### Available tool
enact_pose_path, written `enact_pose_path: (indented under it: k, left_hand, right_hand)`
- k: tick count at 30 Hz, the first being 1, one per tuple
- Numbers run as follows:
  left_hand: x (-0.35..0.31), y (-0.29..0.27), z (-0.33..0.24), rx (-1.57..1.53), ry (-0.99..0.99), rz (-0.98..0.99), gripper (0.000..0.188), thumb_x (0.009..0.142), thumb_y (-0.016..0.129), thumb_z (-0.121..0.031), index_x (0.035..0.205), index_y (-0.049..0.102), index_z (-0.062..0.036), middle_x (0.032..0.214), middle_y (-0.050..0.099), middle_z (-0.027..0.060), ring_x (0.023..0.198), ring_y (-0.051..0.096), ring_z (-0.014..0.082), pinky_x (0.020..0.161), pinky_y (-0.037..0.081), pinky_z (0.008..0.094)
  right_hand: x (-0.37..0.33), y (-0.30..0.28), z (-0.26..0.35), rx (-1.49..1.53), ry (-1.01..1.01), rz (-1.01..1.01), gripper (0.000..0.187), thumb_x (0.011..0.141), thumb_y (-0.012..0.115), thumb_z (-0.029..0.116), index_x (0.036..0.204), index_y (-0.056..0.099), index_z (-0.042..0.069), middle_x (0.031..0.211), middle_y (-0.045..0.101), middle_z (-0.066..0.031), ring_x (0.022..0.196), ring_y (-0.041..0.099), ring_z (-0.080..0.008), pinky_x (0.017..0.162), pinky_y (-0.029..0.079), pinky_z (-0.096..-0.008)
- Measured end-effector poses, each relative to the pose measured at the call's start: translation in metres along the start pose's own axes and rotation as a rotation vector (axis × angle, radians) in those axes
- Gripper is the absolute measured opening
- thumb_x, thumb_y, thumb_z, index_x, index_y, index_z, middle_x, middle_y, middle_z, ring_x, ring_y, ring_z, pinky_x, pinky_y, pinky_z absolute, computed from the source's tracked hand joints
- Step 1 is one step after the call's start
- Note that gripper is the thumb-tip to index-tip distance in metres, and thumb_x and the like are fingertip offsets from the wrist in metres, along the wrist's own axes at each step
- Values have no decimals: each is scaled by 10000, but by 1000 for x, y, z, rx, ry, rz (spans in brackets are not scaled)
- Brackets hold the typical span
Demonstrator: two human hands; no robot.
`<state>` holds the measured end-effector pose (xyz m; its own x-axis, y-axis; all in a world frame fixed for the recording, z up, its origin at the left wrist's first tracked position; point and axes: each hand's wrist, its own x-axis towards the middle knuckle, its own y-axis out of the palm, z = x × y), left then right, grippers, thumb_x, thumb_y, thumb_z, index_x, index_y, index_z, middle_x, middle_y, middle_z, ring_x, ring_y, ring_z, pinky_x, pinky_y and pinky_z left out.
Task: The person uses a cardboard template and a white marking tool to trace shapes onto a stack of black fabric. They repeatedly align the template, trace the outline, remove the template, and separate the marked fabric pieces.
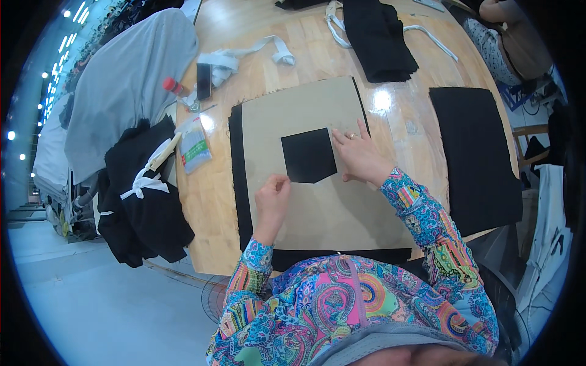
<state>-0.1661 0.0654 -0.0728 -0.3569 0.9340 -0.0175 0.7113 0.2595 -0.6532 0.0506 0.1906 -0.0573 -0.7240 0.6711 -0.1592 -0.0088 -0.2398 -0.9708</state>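
A black pocket-shaped fabric piece with a pointed lower edge lies flat on a beige panel. Black fabric shows from beneath the panel along its left and lower sides. My left hand is closed in a pinch beside the pocket piece's lower left corner; what its fingertips hold, if anything, is too small to make out. To the right, my right hand rests on the panel with fingers spread, its fingertips close to the pocket piece's right edge. A ring is on one finger.
Black fabric panels lie on the wooden table at right, with a folded black piece at the back. A phone, white strips, a red-capped bottle and a plastic packet sit left. Black garments hang there.
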Motion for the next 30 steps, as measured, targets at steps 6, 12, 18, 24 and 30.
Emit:
enact_pose_path:
  k: [6, 12, 18, 24, 30]
  left_hand:
    - [-10, 22, -12, -130, -20, 65, 89, 854, 660, -95, 901, 670, -20, 705, 662, 14, 652, 597, 54, 588, 472, 222]
    - [-10, 22, -21, -85, -46, 121, 129, 859, 631, -152, 932, 664, -51, 784, 694, 125, 728, 690, 215, 653, 520, 310]
    - [-10, 26, -17, -68, -39, 129, 123, 854, 634, -161, 923, 668, -65, 764, 687, 127, 714, 688, 228, 643, 518, 324]
    - [-5, 15, -2, 11, -23, 16, 125, 846, 624, -165, 916, 677, -76, 767, 686, 138, 719, 683, 275, 647, 516, 355]
    - [2, -4, 2, 86, -65, -43, 119, 842, 637, -90, 910, 671, 1, 741, 688, 66, 663, 631, 96, 608, 484, 241]
  right_hand:
    - [2, 3, 0, -9, 2, -11, 963, 456, 892, 293, 1281, 510, -25, 1363, 486, -131, 1233, 485, -267, 1139, 143, -554]
    - [1, 4, -1, -12, 12, -4, 972, 452, 893, 295, 1285, 506, -22, 1365, 485, -129, 1238, 483, -263, 1140, 147, -547]
    - [0, 2, 0, -13, 7, 4, 991, 459, 894, 290, 1301, 485, -34, 1370, 479, -127, 1231, 485, -264, 1139, 150, -548]
    - [0, 4, -1, -9, 6, -15, 986, 470, 893, 286, 1302, 479, -41, 1364, 481, -127, 1229, 481, -266, 1139, 147, -551]
    - [0, 7, -3, -41, 12, 10, 935, 508, 880, 317, 1292, 488, -11, 1385, 432, -99, 1241, 454, -261, 1142, 117, -560]
